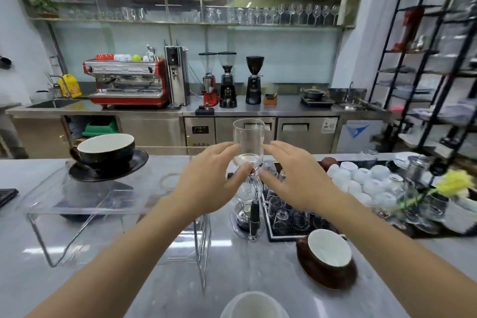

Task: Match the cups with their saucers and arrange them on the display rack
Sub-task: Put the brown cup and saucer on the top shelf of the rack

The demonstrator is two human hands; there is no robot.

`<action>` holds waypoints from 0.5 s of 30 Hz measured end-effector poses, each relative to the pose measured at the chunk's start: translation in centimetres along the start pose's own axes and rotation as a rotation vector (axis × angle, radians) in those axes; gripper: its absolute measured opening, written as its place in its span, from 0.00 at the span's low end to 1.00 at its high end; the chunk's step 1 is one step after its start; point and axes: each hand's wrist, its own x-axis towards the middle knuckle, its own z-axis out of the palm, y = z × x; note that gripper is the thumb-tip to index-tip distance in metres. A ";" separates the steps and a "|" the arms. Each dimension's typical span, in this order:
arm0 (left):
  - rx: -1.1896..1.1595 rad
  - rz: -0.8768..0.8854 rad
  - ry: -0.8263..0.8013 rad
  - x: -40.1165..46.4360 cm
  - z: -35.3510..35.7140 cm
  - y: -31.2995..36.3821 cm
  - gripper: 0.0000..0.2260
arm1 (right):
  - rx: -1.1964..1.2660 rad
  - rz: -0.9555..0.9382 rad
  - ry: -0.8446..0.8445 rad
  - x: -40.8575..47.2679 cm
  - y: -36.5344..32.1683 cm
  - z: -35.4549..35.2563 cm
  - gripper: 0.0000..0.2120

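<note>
A black cup [105, 148] with a white inside sits on a black saucer [134, 162] on the top left of a clear acrylic display rack [77, 204]. On the counter at the front right, a brown cup [329, 250] tilts on a brown saucer [333, 279]. The rim of a white cup [254, 304] shows at the bottom edge. My left hand [206, 183] and my right hand [296, 178] clasp the base of the upper glass of a siphon coffee maker [249, 137] from both sides, just right of the rack.
A black tray [273, 236] of small glasses lies behind the brown cup. Several upturned white cups [361, 181] and a yellow flower [454, 182] crowd the right. A black metal shelf [438, 59] stands at the far right. Coffee machines line the back counter.
</note>
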 end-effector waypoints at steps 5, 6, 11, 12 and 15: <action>-0.078 -0.010 -0.054 -0.9 3.0 1.6 0.26 | 0.093 0.095 -0.012 -3.3 2.1 0.8 0.28; -0.101 -0.016 -0.056 -1.0 3.6 1.8 0.26 | 0.119 0.112 -0.009 -3.9 2.6 1.1 0.27; -0.200 -0.087 -0.101 -2.2 6.8 2.8 0.24 | 0.229 0.207 -0.039 -7.1 5.2 3.3 0.25; -0.215 -0.100 -0.112 -2.5 7.6 3.0 0.23 | 0.243 0.226 -0.048 -7.7 5.7 4.0 0.24; -0.253 -0.144 -0.144 -3.3 9.3 3.0 0.20 | 0.282 0.280 -0.059 -9.1 6.6 5.8 0.25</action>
